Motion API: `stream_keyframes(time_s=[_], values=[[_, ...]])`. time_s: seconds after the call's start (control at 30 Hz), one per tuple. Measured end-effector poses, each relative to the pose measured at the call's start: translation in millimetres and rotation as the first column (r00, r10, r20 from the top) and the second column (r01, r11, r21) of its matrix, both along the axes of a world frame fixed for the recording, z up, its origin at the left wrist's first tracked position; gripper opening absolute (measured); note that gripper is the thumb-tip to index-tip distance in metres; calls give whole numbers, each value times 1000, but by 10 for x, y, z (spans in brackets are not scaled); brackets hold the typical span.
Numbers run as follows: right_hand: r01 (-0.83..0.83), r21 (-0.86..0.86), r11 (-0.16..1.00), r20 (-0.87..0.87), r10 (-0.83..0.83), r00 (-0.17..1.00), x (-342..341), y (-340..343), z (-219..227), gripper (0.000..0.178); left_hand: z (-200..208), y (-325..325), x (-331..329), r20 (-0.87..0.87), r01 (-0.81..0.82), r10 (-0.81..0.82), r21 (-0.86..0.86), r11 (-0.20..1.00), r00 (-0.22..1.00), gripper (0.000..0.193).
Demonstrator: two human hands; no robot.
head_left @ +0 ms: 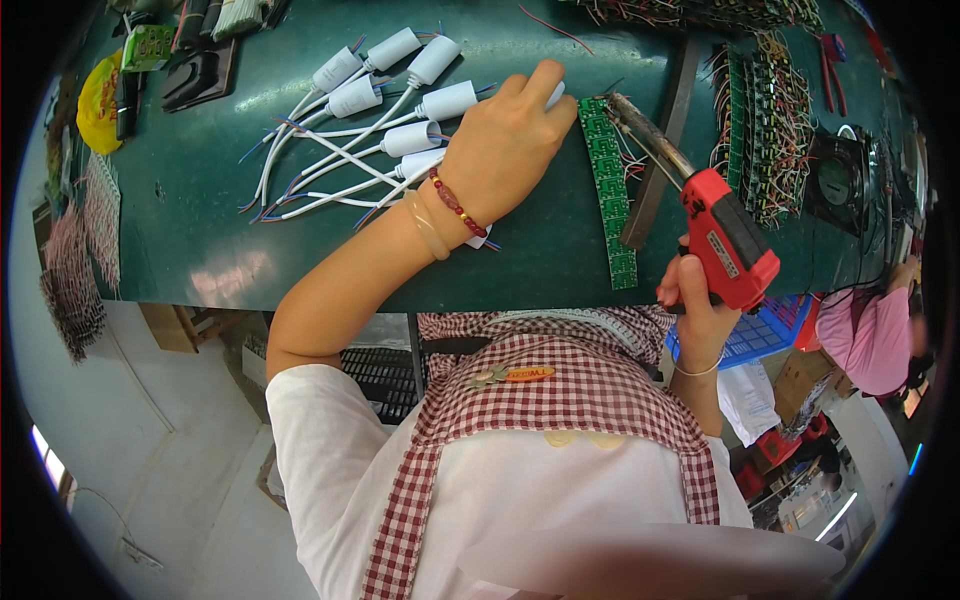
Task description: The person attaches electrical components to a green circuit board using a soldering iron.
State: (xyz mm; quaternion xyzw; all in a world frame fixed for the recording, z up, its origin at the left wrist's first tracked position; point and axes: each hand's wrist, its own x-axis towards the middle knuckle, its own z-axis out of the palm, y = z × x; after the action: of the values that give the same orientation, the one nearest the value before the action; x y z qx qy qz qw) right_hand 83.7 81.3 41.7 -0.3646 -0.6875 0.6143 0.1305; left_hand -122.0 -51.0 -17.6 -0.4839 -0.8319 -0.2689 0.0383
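My right hand [697, 310] grips the handle of a red and black soldering gun [728, 240]. Its metal tip reaches the top end of a long green circuit board strip [608, 190]. Beside that end is my left hand [515, 130], back upward and fingers curled. A bit of a white piece [556, 95] shows at the fingers; it looks like one of the white cylinders, but most of it is hidden. Several white cylinders with cables [434, 60] lie left of and under this hand, their cable ends toward the left.
A dark metal bar [660, 150] lies right of the strip. Beyond it are rows of wired circuit boards [765, 130] and a black fan-like device [840, 180]. Bundled wires [75, 280] hang off the table's left edge. A person in a pink sleeve [865, 340] sits at right.
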Motion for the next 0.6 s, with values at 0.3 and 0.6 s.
stream_keyframes(time_s=[0.3,0.6], values=[[-6,-1,1000,-14,6,1000,6,12,-1,24,13,5,6,-2,2,-2,1,1000,1000,23],[2,9,1000,-27,-2,1000,28,25,-21,24,8,13,6,-19,-4,4,-2,1000,1000,19]])
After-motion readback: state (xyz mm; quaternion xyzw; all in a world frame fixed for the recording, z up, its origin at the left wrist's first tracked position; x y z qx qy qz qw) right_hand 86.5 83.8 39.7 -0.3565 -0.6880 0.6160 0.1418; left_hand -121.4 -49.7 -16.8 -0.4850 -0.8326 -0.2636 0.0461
